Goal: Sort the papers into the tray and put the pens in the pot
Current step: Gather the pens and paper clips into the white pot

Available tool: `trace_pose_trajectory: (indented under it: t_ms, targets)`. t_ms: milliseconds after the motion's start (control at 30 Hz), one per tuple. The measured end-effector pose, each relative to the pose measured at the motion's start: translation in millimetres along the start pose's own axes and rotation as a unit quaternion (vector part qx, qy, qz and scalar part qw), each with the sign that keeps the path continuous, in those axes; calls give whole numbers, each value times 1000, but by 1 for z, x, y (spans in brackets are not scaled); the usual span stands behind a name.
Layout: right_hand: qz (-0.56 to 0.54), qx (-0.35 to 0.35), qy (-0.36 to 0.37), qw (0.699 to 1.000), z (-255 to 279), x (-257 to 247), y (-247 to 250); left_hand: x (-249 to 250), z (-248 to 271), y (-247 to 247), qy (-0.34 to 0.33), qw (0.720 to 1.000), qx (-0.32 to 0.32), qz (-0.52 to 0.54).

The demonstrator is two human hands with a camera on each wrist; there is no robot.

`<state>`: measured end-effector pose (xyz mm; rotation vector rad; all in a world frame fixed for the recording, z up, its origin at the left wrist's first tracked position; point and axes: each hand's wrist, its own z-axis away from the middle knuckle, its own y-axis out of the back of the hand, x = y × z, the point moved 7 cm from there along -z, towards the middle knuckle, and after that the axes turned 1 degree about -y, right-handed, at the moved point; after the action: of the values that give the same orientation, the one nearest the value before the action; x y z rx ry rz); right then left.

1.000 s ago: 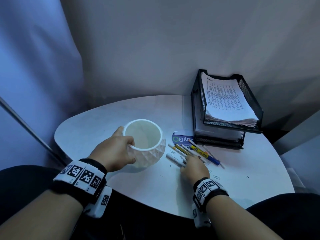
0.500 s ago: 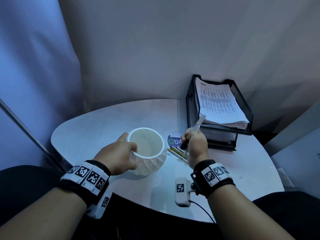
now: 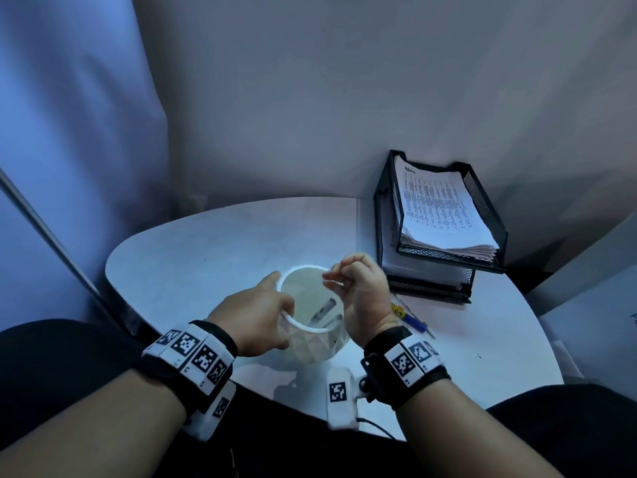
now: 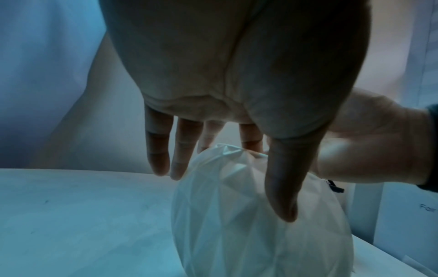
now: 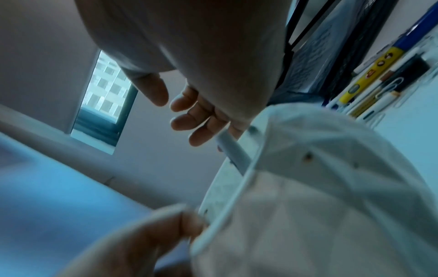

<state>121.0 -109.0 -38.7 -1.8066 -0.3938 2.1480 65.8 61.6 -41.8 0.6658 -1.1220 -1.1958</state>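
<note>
Leaning in pot: two pens; tray holding papers.

We are now holding our right hand over the pot, dropping pens inside it.

A white faceted pot stands on the pale table, and the left hand grips its near-left rim. The right hand hovers over the pot's right rim with fingers loosely curled, and pens lean inside the pot. Right of the pot lie more pens; beyond them stands a black mesh tray stacked with printed papers.
</note>
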Motion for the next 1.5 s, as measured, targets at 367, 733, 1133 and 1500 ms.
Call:
trace_pose_trajectory:
  t_ms: [367,733,1133,1500]
  targets:
    - [549,96,-48,829,-61,36,134,-21,-8,20,19,999,34,10]
    - [692,68,-25,718,-77,68,142,-26,-16,16,35,999,6,3]
    - [607,100,-15,788,-86,55,137,-23,-18,18,46,999,3,7]
    - [740,22,-42,671,-75,88,124,-27,-15,17,48,999,1,4]
